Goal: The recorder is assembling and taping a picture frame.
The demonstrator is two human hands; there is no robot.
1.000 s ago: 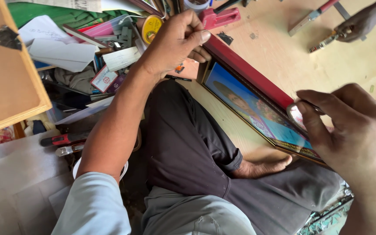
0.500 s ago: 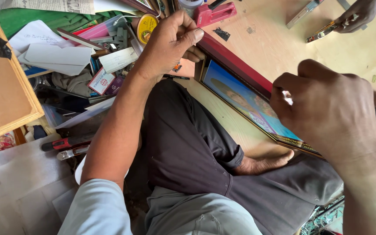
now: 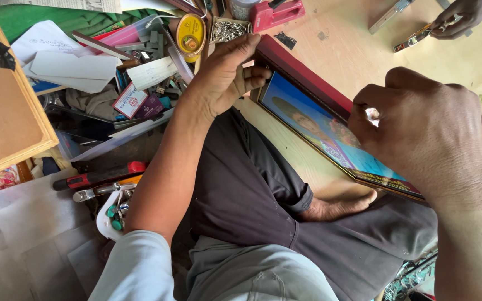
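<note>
A picture in a dark red frame (image 3: pixel 302 78) lies across my lap and the wooden floor, its blue printed face up. My left hand (image 3: pixel 224 78) is at the frame's upper left corner, thumb on the outer edge and curled fingers against the inner edge. My right hand (image 3: pixel 425 131) hovers as a closed fist over the picture's right half, with a small pale piece (image 3: pixel 372 114) pinched between thumb and fingers. A small open box of metal pins (image 3: pixel 227 30) sits just beyond my left hand.
Another person's hand (image 3: pixel 461 17) at the top right holds a metal tool (image 3: pixel 414 39). A red stapler-like tool (image 3: pixel 277 12), a yellow round tin (image 3: pixel 191 33), papers (image 3: pixel 71 67), a wooden board (image 3: pixel 1 100) and a red-handled screwdriver (image 3: pixel 96 177) crowd the left.
My left hand has drawn back from the pin box to the frame's corner. My right hand has closed into a fist and moved left over the picture.
</note>
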